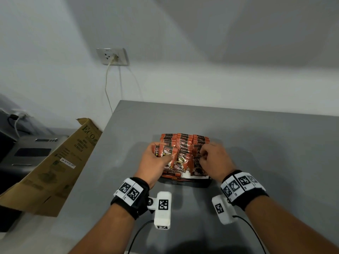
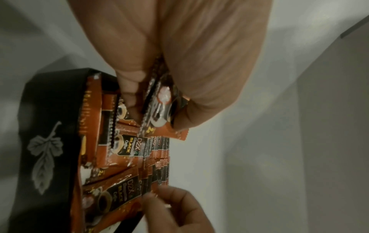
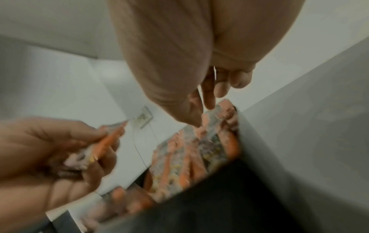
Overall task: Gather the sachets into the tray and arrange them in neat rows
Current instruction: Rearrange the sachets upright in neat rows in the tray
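A black tray (image 1: 190,183) on the grey table (image 1: 266,143) holds orange-and-black coffee sachets (image 1: 183,142) standing in overlapping rows. My left hand (image 1: 159,153) hovers over the tray's left side and grips a small bunch of sachets (image 1: 166,150) between thumb and fingers; in the left wrist view the held sachets (image 2: 161,110) stick out below the left hand (image 2: 157,102), above the tray wall (image 2: 46,141) with its leaf print. My right hand (image 1: 204,155) is at the right row, thumb and forefinger (image 3: 208,102) pinching a sachet's top edge (image 3: 217,108). Its fingertips (image 2: 175,203) also show.
A brown cardboard box (image 1: 55,162) leans over the table's left edge. Beyond it stands a grey appliance (image 1: 34,149). A wall socket (image 1: 112,56) with a plugged cable sits above the table's far left corner. The white wall runs behind the table.
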The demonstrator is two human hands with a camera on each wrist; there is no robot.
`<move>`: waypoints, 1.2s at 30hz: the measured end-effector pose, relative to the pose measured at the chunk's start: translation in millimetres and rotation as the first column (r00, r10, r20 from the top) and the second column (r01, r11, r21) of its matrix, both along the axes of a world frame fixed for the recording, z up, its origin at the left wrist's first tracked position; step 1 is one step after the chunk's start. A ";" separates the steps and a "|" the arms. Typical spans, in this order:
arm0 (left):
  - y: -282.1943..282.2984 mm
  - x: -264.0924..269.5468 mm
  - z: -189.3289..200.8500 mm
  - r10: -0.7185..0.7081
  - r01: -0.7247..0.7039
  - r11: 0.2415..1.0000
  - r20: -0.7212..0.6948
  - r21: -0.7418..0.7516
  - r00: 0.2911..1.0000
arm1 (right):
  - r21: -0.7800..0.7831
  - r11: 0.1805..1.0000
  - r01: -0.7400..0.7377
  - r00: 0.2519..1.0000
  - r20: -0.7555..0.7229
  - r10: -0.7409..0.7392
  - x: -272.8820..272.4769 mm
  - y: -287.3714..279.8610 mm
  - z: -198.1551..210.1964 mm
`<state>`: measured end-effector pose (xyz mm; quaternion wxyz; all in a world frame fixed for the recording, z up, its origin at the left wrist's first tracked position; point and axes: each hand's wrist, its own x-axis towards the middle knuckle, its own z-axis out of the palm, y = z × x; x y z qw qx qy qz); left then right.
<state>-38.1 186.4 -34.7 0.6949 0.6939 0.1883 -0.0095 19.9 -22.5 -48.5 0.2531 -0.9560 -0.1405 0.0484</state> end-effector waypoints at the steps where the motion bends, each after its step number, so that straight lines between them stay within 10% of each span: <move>1: -1.3 0.0 1.9 -0.003 0.003 1.000 0.003 0.004 1.000 | 0.098 0.995 -0.002 1.000 -0.006 0.002 -2.1 2.9 7.7; 7: -12.0 3.6 11.5 -0.122 0.124 0.991 0.050 -0.046 0.991 | 0.418 0.904 -0.094 0.973 -0.153 0.172 -5.7 37.0 56.7; 15: 23.4 3.3 13.3 0.306 -0.309 0.943 -0.046 -0.119 0.951 | 0.300 0.949 -0.096 0.990 -0.066 0.121 16.6 70.2 35.9; 27: 37.3 -12.3 2.2 0.216 -0.213 0.974 -0.036 0.072 0.976 | 0.093 0.969 -0.230 0.964 -0.117 0.240 12.9 95.9 10.0; 36: 9.1 -1.8 8.6 -0.009 0.006 0.997 0.047 0.071 0.999 | 0.412 0.903 -0.122 0.967 -0.156 0.201 2.1 66.7 51.6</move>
